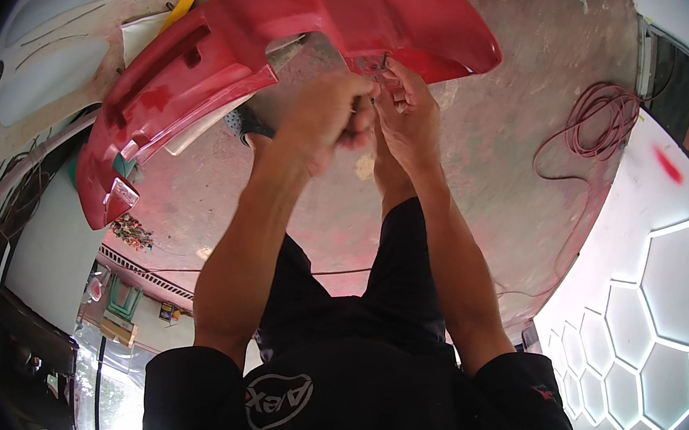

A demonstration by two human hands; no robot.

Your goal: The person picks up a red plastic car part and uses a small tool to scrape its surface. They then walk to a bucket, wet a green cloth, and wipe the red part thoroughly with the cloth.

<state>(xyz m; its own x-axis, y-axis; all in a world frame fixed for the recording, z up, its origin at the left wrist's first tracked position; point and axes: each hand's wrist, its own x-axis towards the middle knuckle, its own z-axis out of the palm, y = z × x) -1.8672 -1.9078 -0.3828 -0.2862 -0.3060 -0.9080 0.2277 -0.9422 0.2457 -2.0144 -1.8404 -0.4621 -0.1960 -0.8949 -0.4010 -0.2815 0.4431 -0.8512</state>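
Observation:
A glossy red car bumper (351, 3) curves across the far side, from the upper middle down to the left. At the edge of its cut-out, my right hand (410, 121) has its fingers bent in a pinch. A small dark piece (385, 61) shows at those fingertips, too small to name. Close beside it on the left, my left hand (330, 116) is curled closed and slightly smeared by motion. What its fingers hold, if anything, is hidden. Both hands are just below the bumper's near edge.
Pale unpainted body panels (60, 30) stand at the left, with a yellow strip-shaped tool (181, 5) by them. A coiled red hose (602, 121) lies on the stained concrete floor (495, 164). Lit hexagon lamps (676, 287) are at the right. My sandalled foot (244, 123) is below the bumper.

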